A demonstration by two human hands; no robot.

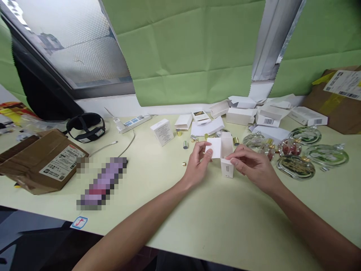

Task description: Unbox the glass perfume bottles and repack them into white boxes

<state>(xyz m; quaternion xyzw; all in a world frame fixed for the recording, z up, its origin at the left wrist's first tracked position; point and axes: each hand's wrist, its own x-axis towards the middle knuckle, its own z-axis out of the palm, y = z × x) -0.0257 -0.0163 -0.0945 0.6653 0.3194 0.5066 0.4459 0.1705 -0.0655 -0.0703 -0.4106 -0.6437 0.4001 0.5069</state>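
Observation:
Between my two hands is a small white cardboard box [227, 167] with its flaps standing open. My left hand [199, 160] pinches the flap on its left side between thumb and fingers. The thumb and fingers of my right hand [251, 163] close on the box's right edge near the top. Behind the box lie gold caps, one gold cap [235, 141] close by my right fingers and a silver-and-gold cap [185, 144] beyond my left hand. Glass perfume bottles [295, 166] lie to the right of my right hand.
White boxes [241, 116] are heaped along the back wall. A closed printed box [162, 132] stands left of them. At left are an open brown carton [53, 162], a black headset [86, 128], a power strip [135, 123] and a pixelated purple object [103, 184]. Another carton [335, 101] sits far right.

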